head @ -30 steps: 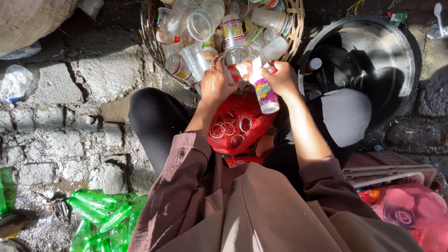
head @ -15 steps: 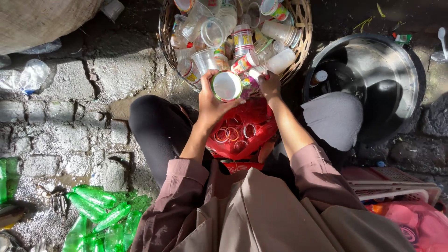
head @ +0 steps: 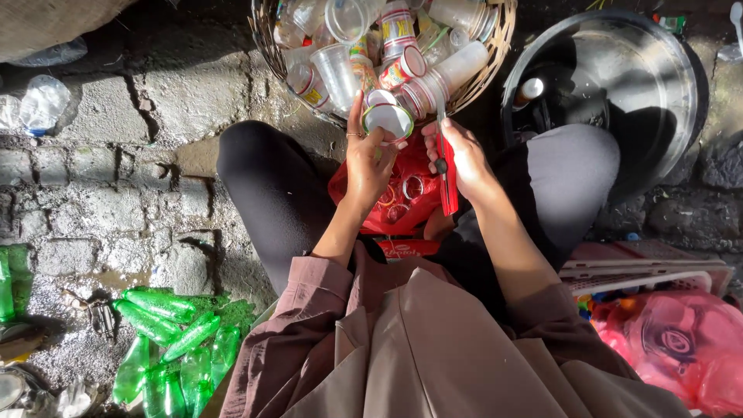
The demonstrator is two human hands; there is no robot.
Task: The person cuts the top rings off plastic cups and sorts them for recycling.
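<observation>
A small plastic cup [head: 388, 120] is gripped between the thumb and fingers of the left hand [head: 370, 159], just below a wicker basket [head: 271, 46]. A red-handled cutter [head: 446, 174] is clenched in the right hand [head: 464, 159], just beside the cup.

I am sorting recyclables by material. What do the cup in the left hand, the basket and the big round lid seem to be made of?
Cup: thin, clear plastic, apparently; light passes through it.
Basket: woven cane or bamboo, matte brown strips.
Round lid: likely metal, grey with a dull shine.
</observation>
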